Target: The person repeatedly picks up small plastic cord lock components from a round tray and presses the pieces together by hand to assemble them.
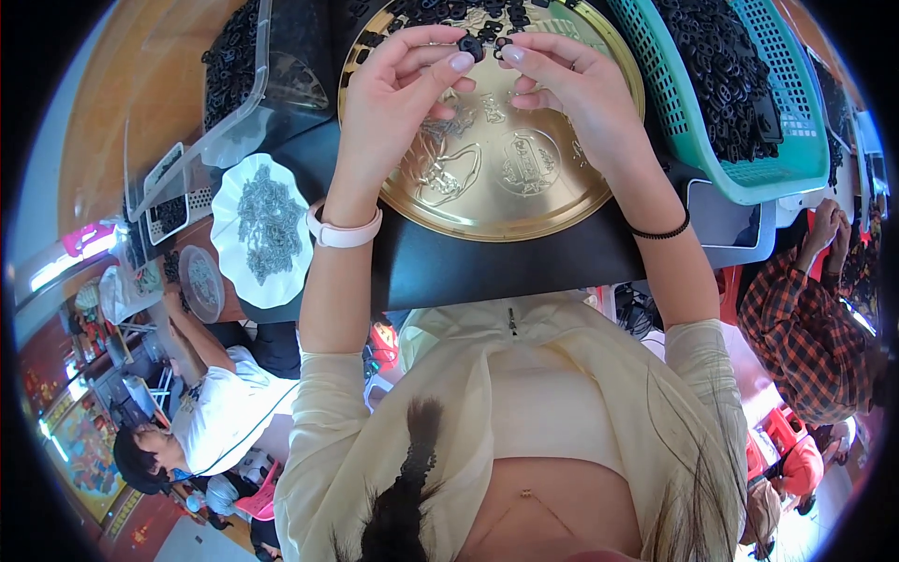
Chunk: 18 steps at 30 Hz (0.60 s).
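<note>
Over the far half of a round golden tray (506, 225), both my hands are raised close together. My left hand (403, 89) pinches a small black plastic part (471, 47) between thumb and fingers. Just beside it, my right hand (571, 89) pinches another small dark piece (502, 47), too small to name. A narrow gap shows between the two pieces. Several black plastic parts (449, 13) lie on the tray's far side. Small thin silvery pieces (454, 122) are scattered on the tray below my left hand.
A white scalloped dish (225, 253) of small silvery pieces stands left. Behind it is a clear bin (265, 56) with black parts. A green basket (749, 192) heaped with black parts stands right, near a flat dark-screened device (723, 214). Other people (225, 403) sit on both sides.
</note>
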{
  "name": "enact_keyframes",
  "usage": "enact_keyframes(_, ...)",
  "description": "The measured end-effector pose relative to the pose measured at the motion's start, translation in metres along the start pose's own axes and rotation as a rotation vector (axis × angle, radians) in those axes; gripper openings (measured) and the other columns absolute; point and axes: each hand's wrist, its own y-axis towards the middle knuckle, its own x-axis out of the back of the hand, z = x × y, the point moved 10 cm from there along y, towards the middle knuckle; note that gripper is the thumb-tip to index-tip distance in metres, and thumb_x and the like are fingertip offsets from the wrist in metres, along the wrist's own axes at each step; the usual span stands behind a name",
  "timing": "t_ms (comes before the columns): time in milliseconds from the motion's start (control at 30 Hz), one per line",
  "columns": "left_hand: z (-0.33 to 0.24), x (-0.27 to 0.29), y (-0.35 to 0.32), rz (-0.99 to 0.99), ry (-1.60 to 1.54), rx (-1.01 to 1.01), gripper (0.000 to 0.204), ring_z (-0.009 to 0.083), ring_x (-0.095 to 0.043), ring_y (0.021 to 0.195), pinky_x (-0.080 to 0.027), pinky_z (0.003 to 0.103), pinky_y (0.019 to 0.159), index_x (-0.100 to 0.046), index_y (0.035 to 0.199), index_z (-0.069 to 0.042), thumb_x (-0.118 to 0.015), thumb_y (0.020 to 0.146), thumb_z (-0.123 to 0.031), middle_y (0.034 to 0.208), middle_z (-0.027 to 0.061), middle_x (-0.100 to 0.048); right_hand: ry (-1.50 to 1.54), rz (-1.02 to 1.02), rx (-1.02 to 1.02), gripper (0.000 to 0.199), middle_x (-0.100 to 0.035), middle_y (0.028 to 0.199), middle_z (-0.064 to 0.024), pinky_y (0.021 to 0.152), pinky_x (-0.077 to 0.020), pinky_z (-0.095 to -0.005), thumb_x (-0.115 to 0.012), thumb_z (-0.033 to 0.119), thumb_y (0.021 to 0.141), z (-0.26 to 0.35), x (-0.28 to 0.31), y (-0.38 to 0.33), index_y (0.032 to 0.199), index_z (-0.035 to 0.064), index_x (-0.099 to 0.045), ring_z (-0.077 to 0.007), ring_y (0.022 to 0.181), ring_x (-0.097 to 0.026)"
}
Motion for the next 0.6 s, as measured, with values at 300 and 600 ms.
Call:
enact_keyframes(300, -0.004, -0.003, -0.002, 0.018, -0.029, -0.028, 0.029, 0.0098, -0.064, 0.08, -0.049, 0.017, 0.059, -0.057, 0.114, -0.006, -0.063, 0.087, -0.015, 0.096, 0.0042, -0.066, -0.082, -0.036, 0.084, 0.025, -0.064, 0.085, -0.0033, 0.065, -0.0519, -0.0217, -0.066, 0.017, 0.084, 0.004, 0.001, 0.0, 0.103, 0.0021, -0.062, -0.0089, 0.073, -0.059)
enact_keyframes(600, -0.005, 0.001, -0.002, 0.005, -0.054, -0.042, 0.03, 0.0098, -0.064, 0.081, -0.05, 0.017, 0.059, -0.057, 0.114, -0.005, -0.063, 0.087, -0.015, 0.096, 0.004, -0.066, -0.357, -0.054, 0.417, 0.019, -0.068, 0.089, -0.0051, 0.068, -0.0499, -0.0208, -0.064, 0.013, 0.084, 0.028, -0.009, -0.009, 0.1, 0.0017, -0.065, -0.009, 0.081, -0.064)
